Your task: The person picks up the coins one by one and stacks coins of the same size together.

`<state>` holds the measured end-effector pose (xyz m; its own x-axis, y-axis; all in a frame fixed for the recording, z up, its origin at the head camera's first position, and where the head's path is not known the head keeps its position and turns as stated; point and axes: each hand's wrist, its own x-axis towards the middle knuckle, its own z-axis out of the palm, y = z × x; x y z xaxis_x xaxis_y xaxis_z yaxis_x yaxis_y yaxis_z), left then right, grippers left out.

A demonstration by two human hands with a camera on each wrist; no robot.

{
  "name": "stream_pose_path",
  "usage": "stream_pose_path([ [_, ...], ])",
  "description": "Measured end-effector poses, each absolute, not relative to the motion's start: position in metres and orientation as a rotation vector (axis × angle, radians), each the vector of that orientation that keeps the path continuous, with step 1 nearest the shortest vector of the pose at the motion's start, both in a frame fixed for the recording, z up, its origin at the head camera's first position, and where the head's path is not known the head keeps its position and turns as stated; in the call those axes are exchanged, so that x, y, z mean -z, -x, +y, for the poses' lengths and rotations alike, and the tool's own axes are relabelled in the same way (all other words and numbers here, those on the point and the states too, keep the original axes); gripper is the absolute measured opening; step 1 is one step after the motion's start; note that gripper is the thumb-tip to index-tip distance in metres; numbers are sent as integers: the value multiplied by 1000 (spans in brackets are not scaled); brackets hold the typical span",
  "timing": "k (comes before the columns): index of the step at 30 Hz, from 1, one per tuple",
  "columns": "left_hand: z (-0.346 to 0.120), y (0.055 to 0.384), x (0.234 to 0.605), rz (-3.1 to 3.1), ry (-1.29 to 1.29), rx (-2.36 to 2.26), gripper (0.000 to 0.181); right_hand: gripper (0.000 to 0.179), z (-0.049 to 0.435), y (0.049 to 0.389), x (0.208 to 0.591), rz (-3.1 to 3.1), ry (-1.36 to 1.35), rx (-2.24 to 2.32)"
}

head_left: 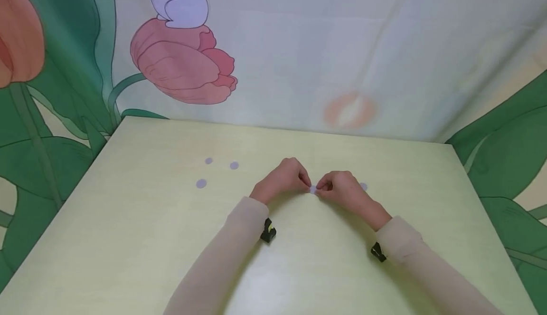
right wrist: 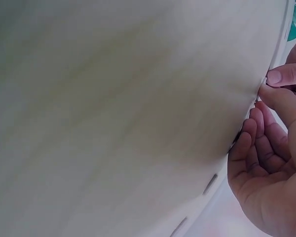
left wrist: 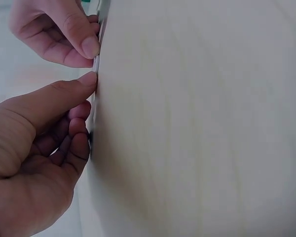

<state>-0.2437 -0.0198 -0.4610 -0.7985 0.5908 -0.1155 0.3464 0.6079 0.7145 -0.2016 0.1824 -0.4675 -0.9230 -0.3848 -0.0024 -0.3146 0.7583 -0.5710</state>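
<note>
A small, round, pale purple disc (head_left: 313, 190) lies at the tabletop between my two hands. My left hand (head_left: 284, 178) pinches its left edge with thumb and fingertips, the other fingers curled under. From the opposite side, my right hand (head_left: 345, 190) pinches the right edge in the same way. Seen edge-on in the left wrist view, the disc (left wrist: 95, 63) is a thin pale strip between the two thumbs. Fingers cover much of its rim. Another purple disc (head_left: 363, 186) lies just behind the right hand, partly hidden by it.
Three more purple discs, one of them nearest the front (head_left: 201, 183), lie left of the hands on the pale yellow table (head_left: 128, 239). A printed curtain (head_left: 278, 68) with tulips and a white animal hangs behind the far edge. Black wrist cameras (head_left: 268, 231) sit under both sleeves.
</note>
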Motion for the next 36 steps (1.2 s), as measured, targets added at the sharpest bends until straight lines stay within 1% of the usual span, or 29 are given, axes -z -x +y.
stream_pose_path([
  [4,-25,247,461,2499,-716,-985,4,9,177,206,468,2808,558,894],
  [14,-30,251,460,2496,-730,-992,9,7,171,213,464,2791,548,860],
  [20,-32,250,461,2481,-718,-1023,8,2,174,218,460,2766,645,860],
  [23,-34,249,462,2524,-683,-1015,6,6,174,222,462,2755,709,886],
  [26,-35,247,461,2586,-630,-987,8,8,171,226,463,2739,749,904],
  [29,-36,247,460,2604,-601,-977,8,7,167,229,462,2726,723,896],
  [34,-34,247,461,2568,-626,-996,4,14,166,227,459,2726,619,900],
  [36,-34,247,461,2556,-636,-1007,7,13,165,228,460,2742,594,899],
])
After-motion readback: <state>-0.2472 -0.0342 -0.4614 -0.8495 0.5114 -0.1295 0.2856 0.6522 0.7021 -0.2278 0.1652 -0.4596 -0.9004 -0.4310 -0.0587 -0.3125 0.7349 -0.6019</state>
